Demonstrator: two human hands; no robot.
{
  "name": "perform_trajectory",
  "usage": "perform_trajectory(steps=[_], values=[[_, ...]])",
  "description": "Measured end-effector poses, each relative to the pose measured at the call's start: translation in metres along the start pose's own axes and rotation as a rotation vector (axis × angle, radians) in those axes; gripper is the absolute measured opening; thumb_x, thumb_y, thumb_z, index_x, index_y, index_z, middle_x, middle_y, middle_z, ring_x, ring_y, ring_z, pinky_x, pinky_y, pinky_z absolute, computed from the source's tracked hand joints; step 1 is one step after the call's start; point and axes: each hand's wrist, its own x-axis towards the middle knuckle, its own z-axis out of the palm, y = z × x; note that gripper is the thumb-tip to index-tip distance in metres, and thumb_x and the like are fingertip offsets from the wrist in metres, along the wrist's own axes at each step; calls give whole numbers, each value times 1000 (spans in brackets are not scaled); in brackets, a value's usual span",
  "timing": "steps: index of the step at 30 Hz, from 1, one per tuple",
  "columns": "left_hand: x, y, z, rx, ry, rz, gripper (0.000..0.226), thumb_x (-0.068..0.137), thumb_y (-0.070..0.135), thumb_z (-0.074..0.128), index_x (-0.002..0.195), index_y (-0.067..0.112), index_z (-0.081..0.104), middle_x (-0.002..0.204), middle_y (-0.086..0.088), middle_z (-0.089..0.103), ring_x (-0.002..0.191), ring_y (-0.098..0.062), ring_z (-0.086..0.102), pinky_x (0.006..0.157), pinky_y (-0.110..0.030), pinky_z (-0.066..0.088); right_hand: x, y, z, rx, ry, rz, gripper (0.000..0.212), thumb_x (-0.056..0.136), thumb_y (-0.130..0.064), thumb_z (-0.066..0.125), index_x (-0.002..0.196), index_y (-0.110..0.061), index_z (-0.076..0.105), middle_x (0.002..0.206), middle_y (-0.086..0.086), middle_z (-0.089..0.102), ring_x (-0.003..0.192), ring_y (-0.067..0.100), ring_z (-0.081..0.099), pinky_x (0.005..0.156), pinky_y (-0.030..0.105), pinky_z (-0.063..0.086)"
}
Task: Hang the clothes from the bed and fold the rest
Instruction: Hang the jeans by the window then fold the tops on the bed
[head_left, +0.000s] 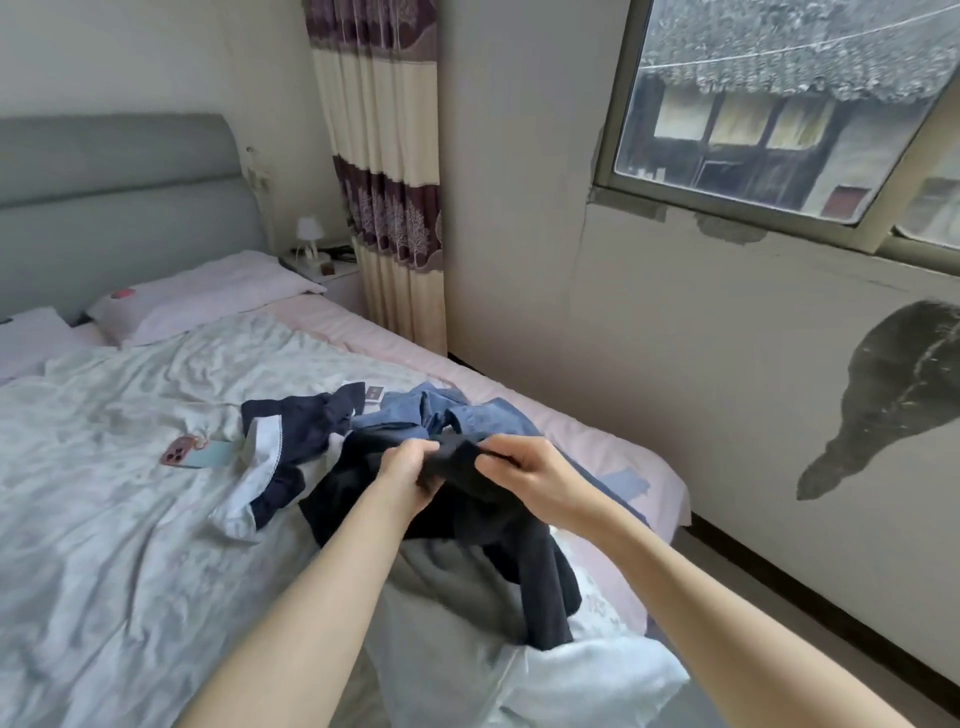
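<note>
Dark navy cloth, soft and heavily creased, makes up the garment (467, 525) bunched between both hands above the near right part of the bed (130, 519); its cut cannot be made out, since folds hide its outline and its lower end droops onto pale fabric at the bed's edge. Left hand (408, 470) and right hand (524, 475) each grip a gathered fold of it, fingers curled, the fingertips partly buried in cloth. Behind lie a crumpled blue shirt (467, 410) and a navy piece with white lace-edged trim (283, 447), both partly covered. A phone in a pink case (179, 451) overlaps a pale blue flat object on the wrinkled floral quilt. Both forearms are cut off by the lower frame.
</note>
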Motion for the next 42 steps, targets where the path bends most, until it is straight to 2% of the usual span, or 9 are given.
perform_trajectory(steps=[3,8,13,17,24,29,32,36,42], values=[[-22,-5,-12,264,135,94,24,85,-15,37,94,0,55,72,-13,50,56,-21,52,50,-25,43,-36,22,1,126,146,339,33,98,-22,44,72,-17,64,57,-13,47,59,8,42,58,19,37],[-81,-3,-29,567,-142,301,28,92,-9,43,117,-7,56,112,-22,61,91,-29,60,82,-35,47,-56,45,26,628,185,930,61,93,-53,41,127,-2,44,118,19,58,110,31,57,91,42,47],[-147,5,-44,829,-542,415,26,92,-1,50,114,9,61,110,-3,68,107,-14,62,93,-25,47,-34,32,51,1229,261,845,47,97,-44,39,120,-5,51,122,20,55,110,32,54,84,42,45],[-173,7,-64,1079,-572,421,14,93,8,54,85,17,61,81,10,63,82,-1,59,72,-15,44,-12,17,44,802,481,878,22,91,1,38,111,-1,48,95,15,53,86,28,53,73,32,43],[-162,41,-87,1803,-219,232,41,87,56,49,67,23,62,66,13,64,63,-4,60,63,-19,43,-33,-39,14,598,443,432,32,78,5,37,78,-14,63,75,11,58,67,21,56,61,24,40],[-142,36,-64,1607,-193,466,86,80,50,65,146,23,17,149,-6,25,135,-23,30,101,-33,32,-92,-57,-10,795,396,364,46,76,-5,30,57,-11,71,63,7,65,56,18,63,53,21,50],[-136,6,-31,1637,-405,632,111,71,40,77,148,35,-3,156,7,-9,143,-17,-7,116,-40,12,-134,-55,-29,815,553,406,41,72,-11,33,33,-18,44,41,-4,43,37,11,44,39,15,35],[-130,-46,25,1557,-698,699,25,84,25,67,105,12,65,117,4,59,115,-17,52,87,-27,41,-186,-39,-53,825,717,413,14,58,-17,42,49,-19,32,49,-2,34,46,14,35,45,19,28],[-159,-86,91,1378,-672,852,18,80,20,69,74,5,62,73,-11,65,70,-20,56,64,-37,47,-251,-17,-79,219,721,517,24,75,6,44,76,-10,62,70,6,57,69,19,50,60,26,40]])
